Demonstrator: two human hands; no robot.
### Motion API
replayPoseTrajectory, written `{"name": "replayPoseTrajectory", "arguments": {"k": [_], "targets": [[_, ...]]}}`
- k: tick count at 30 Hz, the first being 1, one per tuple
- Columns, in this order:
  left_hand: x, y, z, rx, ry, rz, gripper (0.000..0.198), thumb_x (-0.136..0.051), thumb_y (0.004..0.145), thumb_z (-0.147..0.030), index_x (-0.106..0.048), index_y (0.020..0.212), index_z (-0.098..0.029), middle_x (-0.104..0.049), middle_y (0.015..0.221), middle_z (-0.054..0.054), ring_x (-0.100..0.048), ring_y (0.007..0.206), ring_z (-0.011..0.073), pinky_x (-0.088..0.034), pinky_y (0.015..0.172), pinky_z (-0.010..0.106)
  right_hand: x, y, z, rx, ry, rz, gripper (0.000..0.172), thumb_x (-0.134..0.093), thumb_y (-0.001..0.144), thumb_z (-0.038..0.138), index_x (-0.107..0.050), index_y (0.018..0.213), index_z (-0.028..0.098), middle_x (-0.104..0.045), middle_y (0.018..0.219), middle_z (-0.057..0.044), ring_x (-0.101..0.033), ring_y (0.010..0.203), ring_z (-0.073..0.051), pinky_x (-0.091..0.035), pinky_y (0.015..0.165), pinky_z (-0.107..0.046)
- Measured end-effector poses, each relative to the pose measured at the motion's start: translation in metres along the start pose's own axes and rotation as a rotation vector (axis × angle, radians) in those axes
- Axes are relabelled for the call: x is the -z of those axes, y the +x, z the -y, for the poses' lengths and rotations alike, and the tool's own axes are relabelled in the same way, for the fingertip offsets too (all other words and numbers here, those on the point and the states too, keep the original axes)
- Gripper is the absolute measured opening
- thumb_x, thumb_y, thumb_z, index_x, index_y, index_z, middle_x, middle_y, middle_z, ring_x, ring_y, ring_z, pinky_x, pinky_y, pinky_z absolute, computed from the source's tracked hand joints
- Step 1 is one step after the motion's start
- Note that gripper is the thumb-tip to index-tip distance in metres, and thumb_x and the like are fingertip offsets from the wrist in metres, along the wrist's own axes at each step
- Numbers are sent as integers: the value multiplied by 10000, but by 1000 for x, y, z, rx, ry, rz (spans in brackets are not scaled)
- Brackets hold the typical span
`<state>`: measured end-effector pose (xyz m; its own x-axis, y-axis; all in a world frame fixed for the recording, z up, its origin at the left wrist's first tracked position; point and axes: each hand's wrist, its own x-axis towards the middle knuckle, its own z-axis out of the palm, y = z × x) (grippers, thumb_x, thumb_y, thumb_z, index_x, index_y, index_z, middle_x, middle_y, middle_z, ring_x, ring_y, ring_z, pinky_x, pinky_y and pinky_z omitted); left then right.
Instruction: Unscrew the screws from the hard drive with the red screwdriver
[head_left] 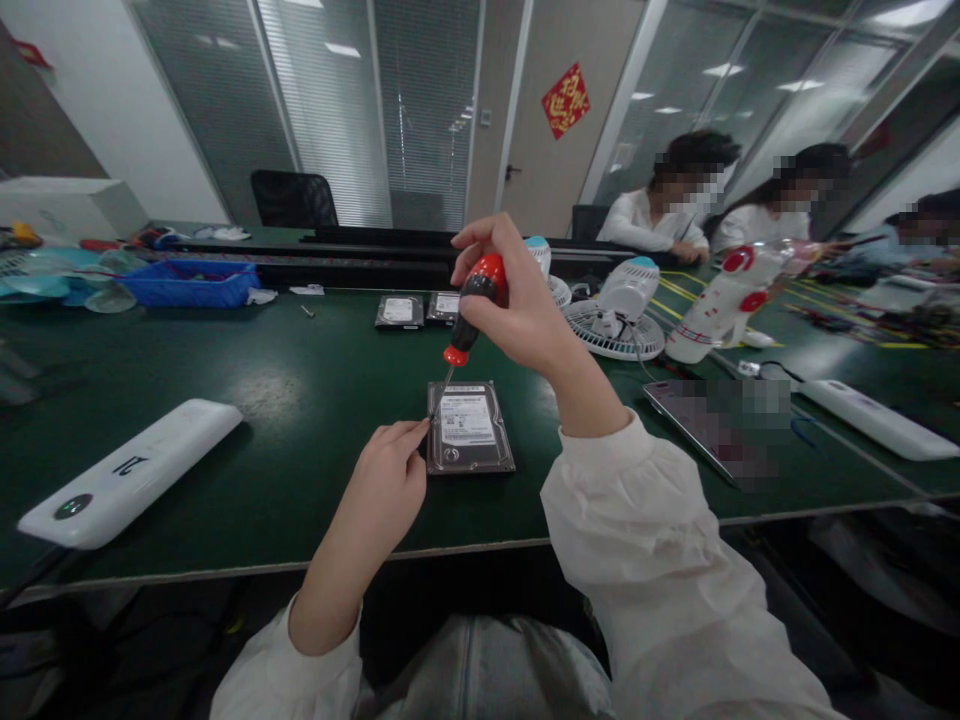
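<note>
A hard drive (487, 455) with a white label lies flat on the green table in front of me. My right hand (510, 300) is wrapped around the handle of a red and black screwdriver (474, 315), holding it above the drive. The screwdriver slants down, its thin shaft reaching the drive's upper left edge. Beside that tip, my left hand (390, 475) has its fingers closed together with the fingertips at the drive's left edge. Whether a small screw sits under the tip is too small to tell.
Two more hard drives (400, 311) lie farther back. At left are a white power bank-like device (131, 475) and a blue bin (191, 284). To the right stand small white fans (626, 300), a plastic bottle (709, 315) and a phone or tablet (697, 430). Other people sit at far right.
</note>
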<state>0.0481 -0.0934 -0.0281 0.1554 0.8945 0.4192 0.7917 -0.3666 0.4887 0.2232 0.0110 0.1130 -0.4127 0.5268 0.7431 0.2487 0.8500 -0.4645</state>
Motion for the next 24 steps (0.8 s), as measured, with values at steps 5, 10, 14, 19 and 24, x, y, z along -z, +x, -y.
{"name": "replayPoseTrajectory", "arguments": {"k": [5, 10, 14, 19, 24], "targets": [[0, 0, 0, 5, -3, -4, 454, -435, 936, -26, -703, 1291, -113, -731, 1270, 119, -667, 1140, 246, -558, 1034, 404, -2, 1, -3, -7, -24, -56, 255, -634, 845, 213, -488, 1050, 256, -574, 907, 9, -584, 859, -185, -535, 953, -438], [0, 0, 0, 16, -12, 0, 455, -429, 938, -30, -700, 1295, -105, -727, 1278, 125, -663, 1147, 246, -556, 1039, 406, 2, 1, 1, -45, 37, -6, 381, -571, 751, 84, -456, 1067, 262, -568, 920, 8, -576, 871, -178, -541, 891, -396], [1, -1, 0, 19, -9, 15, 455, -425, 943, -41, -696, 1303, -105, -724, 1289, 121, -659, 1152, 249, -556, 1043, 418, 1, 0, 1, -30, 25, 14, 347, -586, 774, 117, -458, 1067, 250, -565, 972, -4, -557, 857, -172, -526, 889, -401], [3, -1, -2, 24, -13, 8, 459, -422, 946, -46, -706, 1294, -138, -730, 1276, 104, -662, 1161, 248, -557, 1041, 417, -3, 1, -1, -14, -47, -42, 188, -642, 861, 288, -497, 974, 248, -575, 934, -9, -545, 822, -180, -513, 906, -424], [4, -1, -4, 23, -20, 13, 458, -425, 947, -47, -699, 1306, -125, -724, 1285, 118, -660, 1158, 252, -557, 1040, 421, 0, 1, 0, -11, -7, -18, 269, -567, 780, 128, -506, 1011, 252, -610, 937, -6, -590, 890, -191, -521, 909, -401]]}}
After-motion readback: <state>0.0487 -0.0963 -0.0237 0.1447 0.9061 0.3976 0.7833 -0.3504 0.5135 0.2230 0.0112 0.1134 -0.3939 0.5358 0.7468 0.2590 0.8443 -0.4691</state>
